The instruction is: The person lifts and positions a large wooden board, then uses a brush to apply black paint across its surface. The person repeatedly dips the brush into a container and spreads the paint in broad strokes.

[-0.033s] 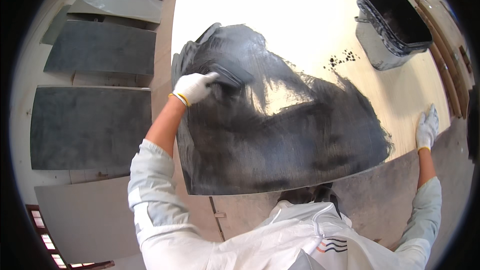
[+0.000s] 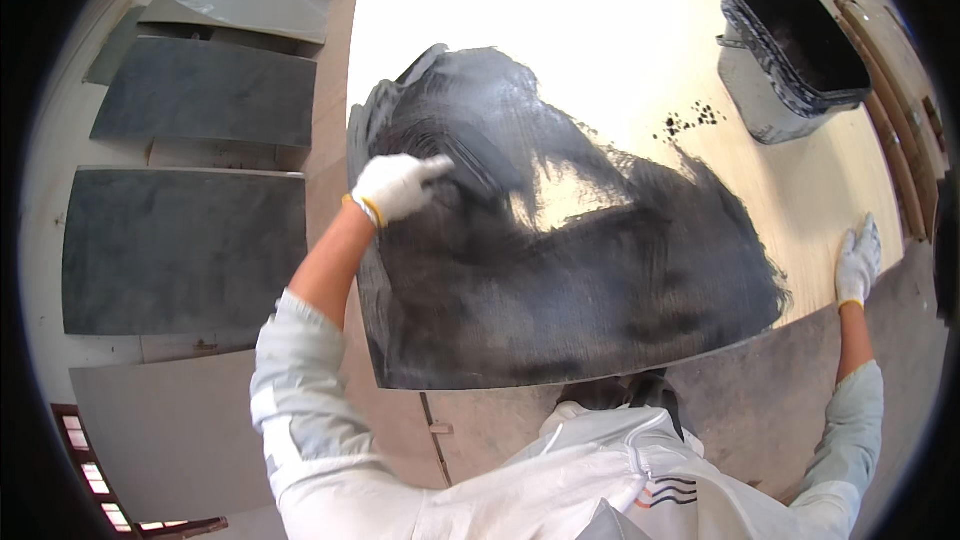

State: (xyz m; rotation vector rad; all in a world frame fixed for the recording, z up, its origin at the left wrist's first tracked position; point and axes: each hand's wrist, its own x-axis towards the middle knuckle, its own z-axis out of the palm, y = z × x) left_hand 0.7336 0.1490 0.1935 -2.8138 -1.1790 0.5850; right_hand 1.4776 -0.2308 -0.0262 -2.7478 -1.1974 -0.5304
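Observation:
My left hand, in a white glove with a yellow cuff, is closed on a dark flat spreader. The tool is smeared black, so its exact kind is hard to make out. It lies against the wet black coating that covers the near left part of a pale wooden board. On the board's right edge rests my right hand, also gloved, its fingers stretched out and nothing in it.
A black-rimmed square bucket stands on the board's right side, stained dark inside. Black drops dot the wood beside it. Dark panels lie in a row at the left. Stacked boards are beyond the bucket.
My left hand and the spreader have moved slightly down and to the right across the black coating. My right hand stays at the board's edge.

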